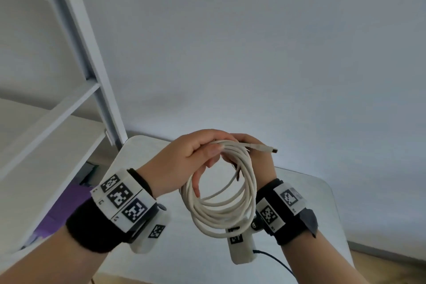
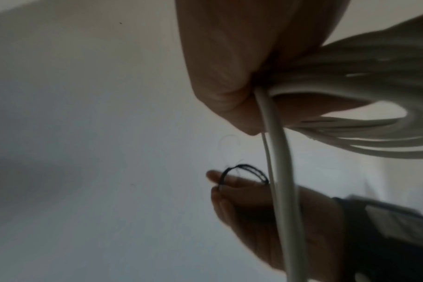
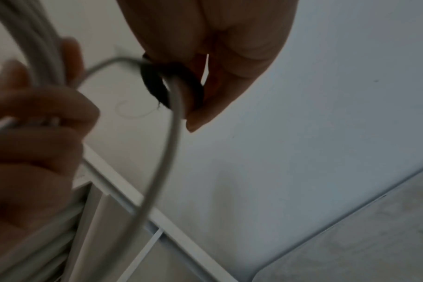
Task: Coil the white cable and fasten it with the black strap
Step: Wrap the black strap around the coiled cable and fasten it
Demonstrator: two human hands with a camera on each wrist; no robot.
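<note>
White cable point(image 1: 221, 193) coiled, held in air above white table point(image 1: 322, 193); left hand point(image 1: 184, 161) grips top of loops; right hand point(image 1: 255, 157) pinches black strap point(image 3: 157, 84) round one strand; strap not yet fastened round bundle

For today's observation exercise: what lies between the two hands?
The top of the coiled white cable, gripped by the left hand, right hand behind, in the head view.

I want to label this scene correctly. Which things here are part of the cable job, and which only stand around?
Part of the job:
white cable, coiled, gripped by the left hand
black strap, pinched by the right hand

Standing around:
white table
white shelf unit
purple item under the shelf
</note>
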